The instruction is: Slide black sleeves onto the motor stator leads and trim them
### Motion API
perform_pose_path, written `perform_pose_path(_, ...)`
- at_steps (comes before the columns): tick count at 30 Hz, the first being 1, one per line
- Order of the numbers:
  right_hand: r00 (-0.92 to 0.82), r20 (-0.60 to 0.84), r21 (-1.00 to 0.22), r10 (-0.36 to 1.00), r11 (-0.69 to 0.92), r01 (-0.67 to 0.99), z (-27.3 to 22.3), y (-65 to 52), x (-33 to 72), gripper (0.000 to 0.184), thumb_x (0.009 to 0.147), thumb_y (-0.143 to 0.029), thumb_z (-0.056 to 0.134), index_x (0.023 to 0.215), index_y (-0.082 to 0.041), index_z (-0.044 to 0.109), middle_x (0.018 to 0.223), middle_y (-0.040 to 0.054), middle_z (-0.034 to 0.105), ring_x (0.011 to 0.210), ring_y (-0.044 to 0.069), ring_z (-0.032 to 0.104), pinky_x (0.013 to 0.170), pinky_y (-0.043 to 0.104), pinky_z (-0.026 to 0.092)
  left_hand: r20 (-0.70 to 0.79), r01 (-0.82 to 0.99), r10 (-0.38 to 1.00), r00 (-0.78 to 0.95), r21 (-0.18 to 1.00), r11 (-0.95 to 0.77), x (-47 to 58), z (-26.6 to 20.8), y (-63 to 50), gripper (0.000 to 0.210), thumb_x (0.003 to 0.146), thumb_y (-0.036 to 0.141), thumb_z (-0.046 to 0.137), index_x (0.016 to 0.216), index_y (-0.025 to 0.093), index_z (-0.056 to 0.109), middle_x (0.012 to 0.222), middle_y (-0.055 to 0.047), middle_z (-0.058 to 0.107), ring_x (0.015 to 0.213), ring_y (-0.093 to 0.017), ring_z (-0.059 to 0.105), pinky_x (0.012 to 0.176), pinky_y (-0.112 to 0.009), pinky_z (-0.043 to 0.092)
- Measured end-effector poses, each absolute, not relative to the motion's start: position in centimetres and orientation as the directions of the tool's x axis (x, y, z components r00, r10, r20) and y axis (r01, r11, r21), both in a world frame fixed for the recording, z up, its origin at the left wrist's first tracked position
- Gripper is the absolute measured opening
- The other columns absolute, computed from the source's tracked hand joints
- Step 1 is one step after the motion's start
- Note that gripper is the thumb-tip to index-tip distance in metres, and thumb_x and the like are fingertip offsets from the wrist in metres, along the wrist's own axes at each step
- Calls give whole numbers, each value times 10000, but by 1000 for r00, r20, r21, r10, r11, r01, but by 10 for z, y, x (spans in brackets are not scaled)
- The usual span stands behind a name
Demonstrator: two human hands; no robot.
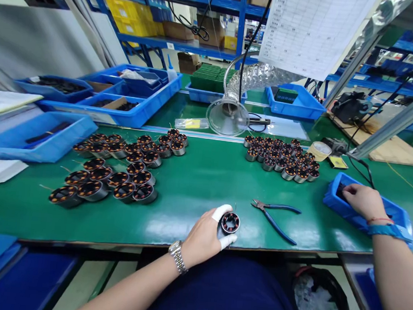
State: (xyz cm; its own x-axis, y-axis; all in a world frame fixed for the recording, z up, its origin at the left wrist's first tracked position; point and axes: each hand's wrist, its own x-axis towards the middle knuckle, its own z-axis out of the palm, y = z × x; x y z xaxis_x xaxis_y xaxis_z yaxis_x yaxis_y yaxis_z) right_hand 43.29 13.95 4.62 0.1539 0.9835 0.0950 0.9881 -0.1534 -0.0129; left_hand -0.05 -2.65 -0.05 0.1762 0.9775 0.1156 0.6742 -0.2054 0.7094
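My left hand (205,234), with white covers on thumb and forefinger, is closed around a motor stator (230,222) at the table's front edge. Copper windings show inside its ring. Over at the right, my right hand (363,201) reaches into a small blue bin (353,215) with its fingers bent at some dark parts (340,190). Whether it pinches one of them is hidden. Between the hands lie blue-handled cutting pliers (276,220), jaws toward the left. More stators stand in a group on the left (93,190) and another at the back right (289,172).
A clear funnel (227,117) on a foil duct stands at the back centre. Blue trays (138,113) holding dark parts line the back left. A tape roll (319,150) sits behind the right-hand stators. Below the table edge is a waste bin (323,305).
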Motion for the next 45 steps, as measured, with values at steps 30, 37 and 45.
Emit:
perform_pose_path(30, -556, 167, -737, 814, 478, 478, 24, 40, 174, 125, 792, -150, 492, 741, -169, 605, 747, 20, 613, 711, 119, 542, 685, 249, 417, 228, 567, 921, 315, 733, -375, 0, -6, -21, 603, 684, 249, 668, 1245, 202, 453, 1075, -83, 592, 980, -232, 536, 864, -412, 447)
perform_pose_path(37, -456, 58, -861, 888, 276, 427, 25, 38, 176, 103, 782, -219, 516, 740, -165, 593, 724, 6, 596, 681, 115, 520, 666, 245, 413, 225, 576, 921, 317, 726, -376, -1, -7, -22, 621, 691, 261, 663, 1265, 218, 430, 1089, -82, 588, 987, -239, 532, 861, -420, 446)
perform_pose_path(45, -421, 7, -933, 907, 158, 324, 25, 41, 174, 124, 782, -269, 523, 758, -165, 584, 700, -3, 569, 647, 103, 489, 626, 232, 403, 216, 588, 922, 322, 717, -373, -1, -6, -21, 627, 698, 261, 655, 1277, 203, 423, 1088, -89, 586, 987, -238, 527, 863, -415, 440)
